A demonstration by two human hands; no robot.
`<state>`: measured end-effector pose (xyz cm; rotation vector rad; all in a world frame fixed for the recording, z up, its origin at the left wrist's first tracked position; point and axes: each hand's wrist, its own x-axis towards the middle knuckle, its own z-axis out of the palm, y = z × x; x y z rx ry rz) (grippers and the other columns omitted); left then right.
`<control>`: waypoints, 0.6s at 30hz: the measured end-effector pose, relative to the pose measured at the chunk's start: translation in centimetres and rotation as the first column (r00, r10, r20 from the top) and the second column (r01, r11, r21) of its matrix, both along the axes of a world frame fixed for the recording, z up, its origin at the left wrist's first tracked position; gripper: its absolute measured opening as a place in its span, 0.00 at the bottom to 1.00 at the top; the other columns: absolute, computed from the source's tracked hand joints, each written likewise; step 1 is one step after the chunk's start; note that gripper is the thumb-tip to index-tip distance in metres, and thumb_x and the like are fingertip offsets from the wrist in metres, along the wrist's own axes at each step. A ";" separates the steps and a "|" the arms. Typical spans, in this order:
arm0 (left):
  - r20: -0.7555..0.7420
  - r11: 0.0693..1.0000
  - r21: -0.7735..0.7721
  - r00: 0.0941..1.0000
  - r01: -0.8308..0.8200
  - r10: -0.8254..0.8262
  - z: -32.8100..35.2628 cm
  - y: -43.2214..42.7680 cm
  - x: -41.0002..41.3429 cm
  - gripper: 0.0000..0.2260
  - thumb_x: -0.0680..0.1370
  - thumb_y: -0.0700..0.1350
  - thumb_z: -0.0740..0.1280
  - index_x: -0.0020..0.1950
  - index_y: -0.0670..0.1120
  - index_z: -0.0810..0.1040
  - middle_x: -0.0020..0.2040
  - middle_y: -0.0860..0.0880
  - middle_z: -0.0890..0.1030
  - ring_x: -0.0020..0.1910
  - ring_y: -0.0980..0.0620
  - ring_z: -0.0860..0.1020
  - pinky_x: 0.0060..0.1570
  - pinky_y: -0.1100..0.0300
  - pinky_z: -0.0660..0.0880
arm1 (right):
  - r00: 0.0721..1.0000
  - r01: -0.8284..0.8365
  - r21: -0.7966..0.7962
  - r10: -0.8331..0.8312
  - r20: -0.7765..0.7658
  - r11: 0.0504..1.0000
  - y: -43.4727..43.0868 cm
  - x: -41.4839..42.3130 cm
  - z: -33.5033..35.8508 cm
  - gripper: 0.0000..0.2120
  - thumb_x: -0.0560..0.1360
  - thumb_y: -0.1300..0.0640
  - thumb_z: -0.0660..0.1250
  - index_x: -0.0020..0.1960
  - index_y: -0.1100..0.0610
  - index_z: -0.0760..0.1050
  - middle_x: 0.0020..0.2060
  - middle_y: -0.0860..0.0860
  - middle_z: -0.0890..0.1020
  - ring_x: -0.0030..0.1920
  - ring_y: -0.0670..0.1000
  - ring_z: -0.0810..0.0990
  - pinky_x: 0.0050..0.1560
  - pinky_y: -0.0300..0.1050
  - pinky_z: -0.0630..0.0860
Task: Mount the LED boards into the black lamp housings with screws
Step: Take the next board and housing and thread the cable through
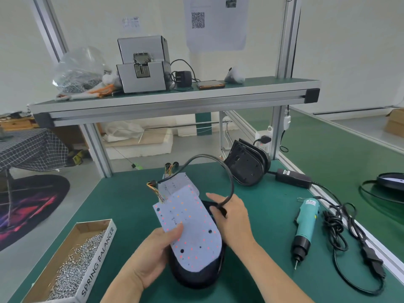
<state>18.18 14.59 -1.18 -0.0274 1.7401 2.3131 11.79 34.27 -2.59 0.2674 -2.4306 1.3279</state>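
A white LED board dotted with red and orange LEDs lies tilted over a black lamp housing at the table's front centre. My left hand grips the board's left edge, thumb on top. My right hand holds the housing's right side, fingers curled round the black gooseneck cable. Thin coloured wires run from the board's far end. A second board lies behind it. Spare black housings lean stacked at the back right.
A cardboard box of screws sits at the front left. A teal electric screwdriver lies at the right with its coiled cord and power adapter. An overhead shelf carries a screw feeder.
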 end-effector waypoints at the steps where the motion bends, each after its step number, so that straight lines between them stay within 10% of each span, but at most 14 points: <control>1: 0.012 0.999 -0.039 0.999 0.032 -0.031 -0.1 0.3 0.3 0.18 0.72 0.49 0.71 0.58 0.42 0.85 0.60 0.38 0.83 0.60 0.41 0.82 0.53 0.57 0.80 | 0.999 0.040 -0.008 -0.040 -0.001 0.999 0.0 0.1 0.4 0.17 0.77 0.62 0.69 0.62 0.47 0.82 0.54 0.54 0.80 0.60 0.55 0.76 0.60 0.41 0.70; 5: 0.021 0.999 -0.026 0.999 -0.029 0.030 -0.2 0.1 0.7 0.19 0.70 0.47 0.72 0.56 0.38 0.85 0.59 0.35 0.83 0.57 0.37 0.83 0.52 0.51 0.81 | 0.976 -0.154 -0.291 0.192 0.105 0.944 1.3 0.5 2.7 0.14 0.75 0.56 0.72 0.56 0.40 0.84 0.51 0.43 0.84 0.55 0.44 0.80 0.59 0.40 0.75; 8: 0.030 0.998 0.030 0.998 -0.060 0.059 0.4 -0.6 0.5 0.19 0.68 0.46 0.72 0.55 0.36 0.85 0.58 0.33 0.82 0.54 0.37 0.84 0.48 0.49 0.82 | 0.755 -0.307 -0.812 0.647 0.110 0.496 3.2 0.4 4.5 0.20 0.78 0.38 0.63 0.68 0.40 0.77 0.61 0.51 0.83 0.62 0.47 0.79 0.56 0.52 0.76; 11: 0.042 0.999 0.053 0.999 -0.010 0.008 1.2 -0.2 0.7 0.19 0.69 0.45 0.71 0.55 0.36 0.84 0.57 0.33 0.83 0.52 0.37 0.84 0.46 0.49 0.82 | 0.639 -0.345 -0.868 0.767 0.063 0.358 3.4 0.3 4.3 0.30 0.78 0.30 0.51 0.74 0.42 0.70 0.69 0.55 0.78 0.70 0.54 0.75 0.67 0.60 0.72; 15: 0.019 0.996 0.084 1.000 -0.012 0.010 1.6 0.0 1.0 0.18 0.68 0.43 0.72 0.55 0.35 0.84 0.57 0.32 0.82 0.50 0.37 0.85 0.45 0.49 0.82 | 0.746 -0.241 -0.762 0.617 0.250 0.601 2.9 0.7 4.2 0.30 0.77 0.27 0.48 0.71 0.38 0.72 0.61 0.52 0.83 0.59 0.53 0.83 0.65 0.50 0.75; 18: -0.024 0.997 0.078 0.999 -0.026 0.028 2.2 -1.1 1.2 0.18 0.67 0.41 0.75 0.55 0.36 0.84 0.56 0.33 0.83 0.49 0.37 0.85 0.44 0.48 0.82 | 0.933 -0.254 -0.036 0.255 0.253 0.966 4.9 0.1 3.5 0.22 0.83 0.34 0.46 0.66 0.35 0.75 0.51 0.46 0.85 0.53 0.50 0.82 0.58 0.44 0.73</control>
